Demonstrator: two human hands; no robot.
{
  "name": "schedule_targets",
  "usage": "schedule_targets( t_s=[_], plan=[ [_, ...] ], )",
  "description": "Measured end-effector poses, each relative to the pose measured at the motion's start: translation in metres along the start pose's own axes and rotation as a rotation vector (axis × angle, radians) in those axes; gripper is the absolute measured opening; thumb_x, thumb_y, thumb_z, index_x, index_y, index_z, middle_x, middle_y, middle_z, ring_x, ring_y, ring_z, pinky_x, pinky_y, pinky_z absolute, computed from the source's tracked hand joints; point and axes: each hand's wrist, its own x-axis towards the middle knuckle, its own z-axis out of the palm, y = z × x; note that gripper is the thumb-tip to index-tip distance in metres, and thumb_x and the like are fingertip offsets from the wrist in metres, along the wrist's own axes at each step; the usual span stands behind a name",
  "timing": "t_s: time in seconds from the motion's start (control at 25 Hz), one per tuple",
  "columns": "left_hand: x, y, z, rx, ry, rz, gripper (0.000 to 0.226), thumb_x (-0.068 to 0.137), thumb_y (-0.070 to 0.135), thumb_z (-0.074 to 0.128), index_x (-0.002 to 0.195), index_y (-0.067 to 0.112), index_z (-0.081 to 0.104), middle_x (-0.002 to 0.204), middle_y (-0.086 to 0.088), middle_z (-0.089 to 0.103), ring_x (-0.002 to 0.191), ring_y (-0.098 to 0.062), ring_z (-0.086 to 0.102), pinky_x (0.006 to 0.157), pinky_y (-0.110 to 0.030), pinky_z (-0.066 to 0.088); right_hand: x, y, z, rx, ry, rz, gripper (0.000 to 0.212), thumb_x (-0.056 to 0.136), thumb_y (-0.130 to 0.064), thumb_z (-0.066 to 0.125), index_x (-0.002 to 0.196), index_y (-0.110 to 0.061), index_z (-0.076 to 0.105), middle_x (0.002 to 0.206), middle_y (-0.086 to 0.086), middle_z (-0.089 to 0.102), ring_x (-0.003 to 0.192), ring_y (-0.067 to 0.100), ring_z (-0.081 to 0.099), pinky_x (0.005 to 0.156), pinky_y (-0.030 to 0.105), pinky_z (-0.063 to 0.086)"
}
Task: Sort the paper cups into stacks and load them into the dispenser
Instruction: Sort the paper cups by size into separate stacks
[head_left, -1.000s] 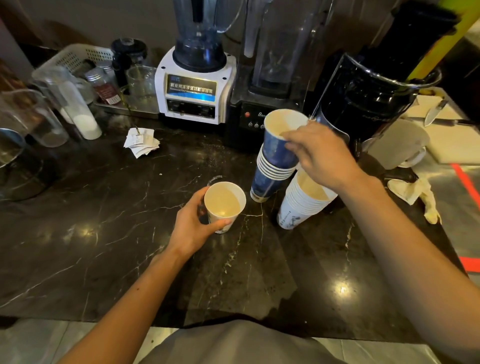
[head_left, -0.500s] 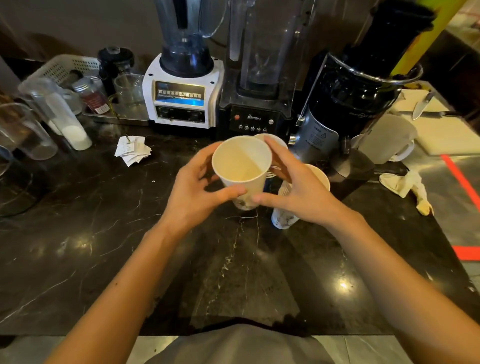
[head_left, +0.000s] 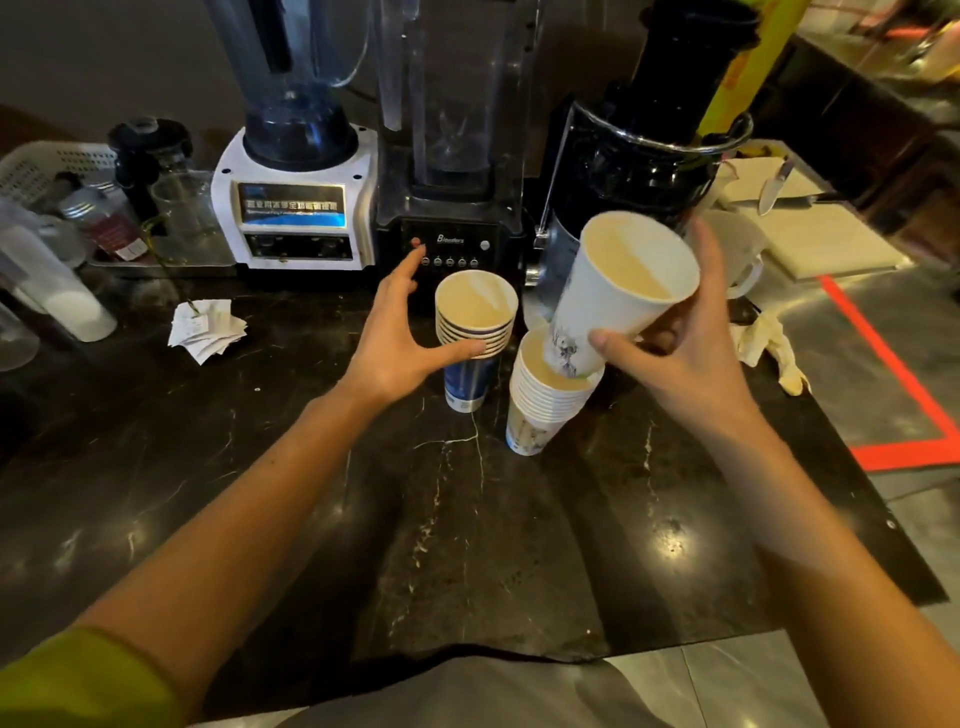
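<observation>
Two cup stacks stand mid-counter: a blue stack (head_left: 470, 358) and, just right of it, a white printed stack (head_left: 540, 410). My right hand (head_left: 675, 358) holds a single white printed cup (head_left: 618, 291), tilted, with its base dipping into the top of the white stack. My left hand (head_left: 400, 332) is beside the blue stack with fingers spread; its thumb touches the stack's rims and it holds nothing. No dispenser is in view.
Behind the stacks stand a white blender (head_left: 296, 208), a black blender (head_left: 452, 171) and a black juicer (head_left: 639, 171). Paper slips (head_left: 205, 330) lie to the left, clear containers (head_left: 57, 280) at far left, a crumpled cloth (head_left: 769, 343) and a board with a knife (head_left: 810, 228) at right.
The white cup passed from my left hand to my right hand, which carried it right over the white stack. My left hand let go and moved to the blue stack.
</observation>
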Motion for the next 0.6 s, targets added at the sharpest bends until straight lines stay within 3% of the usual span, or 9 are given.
schedule_targets(
  t_s=[0.08, 0.28, 0.4, 0.6],
  plan=[
    [0.009, -0.010, 0.006, 0.066, -0.027, -0.016, 0.118, 0.062, 0.043, 0.085, 0.153, 0.029, 0.011, 0.159, 0.001, 0.017, 0.144, -0.017, 0.023, 0.117, -0.045, 0.027, -0.006, 0.018, 0.008, -0.087, -0.063, 0.016, 0.112, 0.075, -0.025, 0.083, 0.153, -0.033, 0.003, 0.130, -0.052, 0.024, 0.121, -0.027, 0.029, 0.101, 0.006, 0.034],
    [0.018, -0.026, 0.026, 0.084, -0.066, -0.040, 0.119, 0.064, 0.039, 0.086, 0.154, 0.025, 0.009, 0.158, 0.000, 0.021, 0.143, -0.016, 0.024, 0.116, -0.037, 0.024, -0.017, 0.050, 0.027, -0.179, -0.132, 0.060, 0.095, 0.077, -0.039, 0.080, 0.152, -0.027, 0.021, 0.144, -0.021, 0.034, 0.133, -0.003, 0.033, 0.112, 0.029, 0.031],
    [0.021, -0.031, 0.031, 0.044, -0.068, -0.043, 0.121, 0.062, 0.038, 0.087, 0.153, 0.027, 0.007, 0.156, 0.002, 0.027, 0.143, -0.016, 0.027, 0.116, -0.043, 0.028, -0.021, 0.063, 0.034, -0.206, -0.190, 0.085, 0.088, 0.079, -0.050, 0.074, 0.150, -0.026, 0.027, 0.144, -0.020, 0.033, 0.133, -0.001, 0.033, 0.115, 0.041, 0.034],
    [0.020, -0.038, 0.036, 0.000, -0.055, -0.096, 0.123, 0.062, 0.027, 0.089, 0.153, 0.024, 0.007, 0.153, 0.000, 0.034, 0.141, -0.017, 0.032, 0.114, -0.040, 0.030, -0.034, 0.077, 0.055, -0.056, -0.150, 0.216, 0.127, 0.065, -0.049, 0.083, 0.153, -0.037, -0.008, 0.156, -0.019, 0.019, 0.139, -0.001, 0.017, 0.116, 0.035, 0.018]
  ],
)
